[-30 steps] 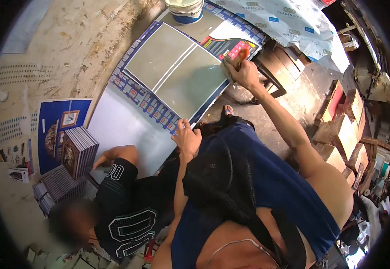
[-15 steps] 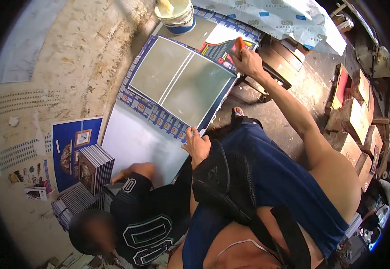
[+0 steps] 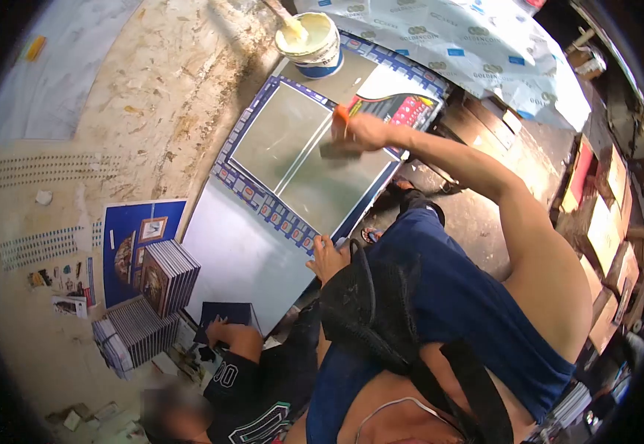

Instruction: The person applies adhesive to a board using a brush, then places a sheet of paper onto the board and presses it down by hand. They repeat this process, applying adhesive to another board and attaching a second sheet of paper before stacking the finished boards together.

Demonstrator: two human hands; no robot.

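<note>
My right hand (image 3: 368,133) is closed round the orange handle of a brush (image 3: 340,148), whose blurred head is over the grey board panels (image 3: 329,181). These panels, split by white lines, lie on a blue printed sheet (image 3: 263,206). At the sheet's near edge rests my left hand (image 3: 328,258), fingers apart and holding nothing. Beyond the panels, a white bucket (image 3: 311,48) of pale paste stands with a stick in it.
A co-worker's hand (image 3: 220,330) touches a dark book (image 3: 229,317) at the lower left. Stacked books (image 3: 168,277) stand beside a white sheet (image 3: 240,248). Patterned wrapping (image 3: 455,33) covers the far side; cardboard boxes (image 3: 595,229) are at the right.
My right hand has moved left with the brush, from the sheet's right edge to over the panels. The co-worker has shifted downward, and a dark book now shows under their hand.
</note>
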